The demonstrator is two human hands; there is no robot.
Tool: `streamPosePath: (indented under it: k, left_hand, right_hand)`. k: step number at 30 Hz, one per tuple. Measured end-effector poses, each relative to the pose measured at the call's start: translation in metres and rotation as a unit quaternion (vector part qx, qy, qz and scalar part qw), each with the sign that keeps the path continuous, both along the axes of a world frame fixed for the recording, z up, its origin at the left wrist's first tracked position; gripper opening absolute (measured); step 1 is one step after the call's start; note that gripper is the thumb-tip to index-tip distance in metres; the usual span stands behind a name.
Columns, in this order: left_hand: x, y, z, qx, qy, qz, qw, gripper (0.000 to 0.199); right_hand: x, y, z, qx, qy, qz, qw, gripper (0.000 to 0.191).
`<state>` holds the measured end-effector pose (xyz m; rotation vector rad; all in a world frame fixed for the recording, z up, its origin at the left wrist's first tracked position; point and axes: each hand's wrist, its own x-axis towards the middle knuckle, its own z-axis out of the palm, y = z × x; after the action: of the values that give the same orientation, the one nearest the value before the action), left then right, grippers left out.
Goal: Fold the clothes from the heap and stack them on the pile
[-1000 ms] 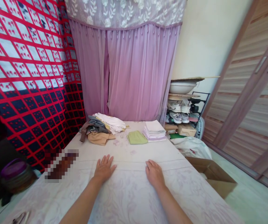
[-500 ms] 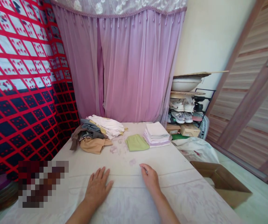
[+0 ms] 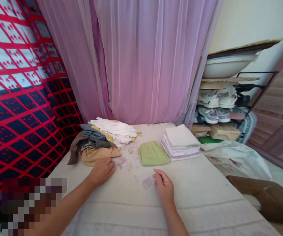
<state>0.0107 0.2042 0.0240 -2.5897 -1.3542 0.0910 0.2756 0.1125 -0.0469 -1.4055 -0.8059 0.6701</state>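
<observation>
My left hand (image 3: 103, 171) is at the front edge of a tan folded garment (image 3: 92, 156). Its fingers bend down against or just before the cloth, and the fingertips are hidden, so a grip cannot be made out. The tan garment lies at the front of a loose pile with grey-blue clothes (image 3: 92, 132), a brown garment (image 3: 75, 150) and a crumpled white garment (image 3: 117, 129). Over the bed sheet, my right hand (image 3: 164, 186) is loosely curled with nothing visible in it. Just beyond it lies a folded green garment (image 3: 153, 154), touching a neat stack of white and lilac cloths (image 3: 182, 137).
Pink curtains (image 3: 143, 65) hang behind the bed (image 3: 121, 209). A red-and-black patterned cloth (image 3: 15, 108) covers the left side. To the right are a shoe rack (image 3: 257, 98), a plastic bag (image 3: 242, 157) and an open cardboard box (image 3: 276, 200).
My left hand has moved forward from the sheet to the tan garment, its spread fingers now bent. My right hand stays loosely curled. The view has tilted down and come closer to the clothes.
</observation>
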Motion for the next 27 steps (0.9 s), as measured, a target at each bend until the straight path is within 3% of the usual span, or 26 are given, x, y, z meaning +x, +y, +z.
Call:
streamPosePath:
  k: [3, 6, 10, 18, 23, 27]
  left_hand:
    - [0.001, 0.060, 0.023, 0.075, -0.049, -0.010, 0.996, 0.035]
    - [0.000, 0.109, 0.038, 0.120, -0.054, 0.027, 0.991, 0.034]
    - [-0.002, 0.142, 0.043, 0.126, 0.020, 0.064, 0.990, 0.032]
    - [0.000, 0.149, 0.042, 0.132, 0.034, 0.067, 0.988, 0.037]
    - [0.004, 0.143, 0.059, 0.158, -0.014, 0.061, 0.985, 0.036]
    - [0.008, 0.121, 0.069, 0.169, -0.065, 0.041, 0.983, 0.039]
  right_hand:
    - [-0.002, -0.001, 0.000, -0.007, -0.029, 0.013, 0.999, 0.038]
    - [-0.004, -0.001, -0.002, -0.005, -0.061, 0.022, 0.998, 0.036]
    - [-0.002, -0.001, -0.006, -0.006, -0.085, 0.032, 0.996, 0.035]
    - [-0.003, -0.002, -0.004, -0.022, -0.102, 0.041, 0.994, 0.038]
    - [-0.003, -0.002, -0.002, -0.027, -0.104, 0.041, 0.993, 0.040]
    - [-0.003, -0.001, -0.002, -0.020, -0.101, 0.043, 0.994, 0.039]
